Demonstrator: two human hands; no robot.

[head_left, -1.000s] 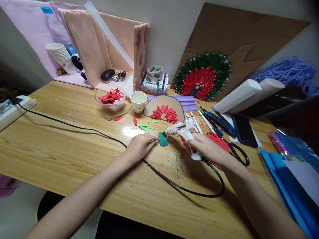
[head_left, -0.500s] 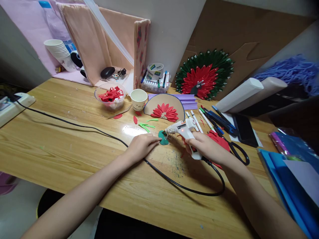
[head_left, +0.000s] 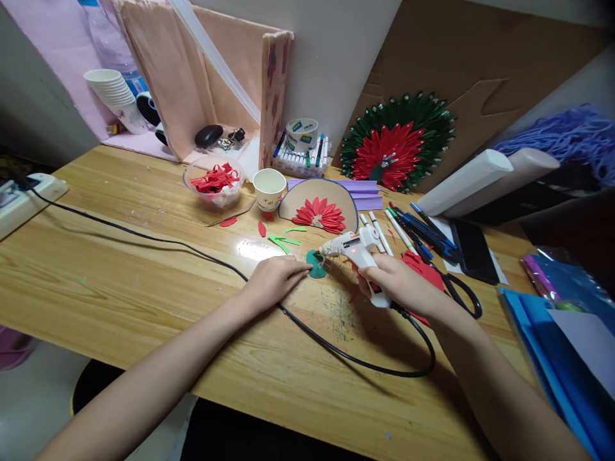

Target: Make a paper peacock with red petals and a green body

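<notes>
Your left hand (head_left: 273,282) rests low on the wood, its fingertips touching the left edge of the dark green piece (head_left: 317,269); I cannot tell whether they pinch that edge or only press it down. Light, flat pressure at the rim serves best, clear of the likely hot nozzle, since so thin a piece could skid or lift if the tip drags. Your right hand (head_left: 391,278) is wrapped around the grip of the white glue gun (head_left: 360,253), its tip at the top of the green piece, touching or just above; whether the trigger is squeezed does not show. A steady wrist and a gentle squeeze should do more good than a big blob, and a small twist on lifting should break the fine pale strands that seem to hang by the nozzle. The black cord (head_left: 408,374) loops below the gun and passes under your left wrist, so give it slack. Farther out, the light green strips (head_left: 281,242) and the half-round card (head_left: 300,198) with red petals lie beyond the green piece, and the red sheet (head_left: 423,272) lies by your right hand; work low with your 2 hands, so no drips reach these or the table (head_left: 120,307)
</notes>
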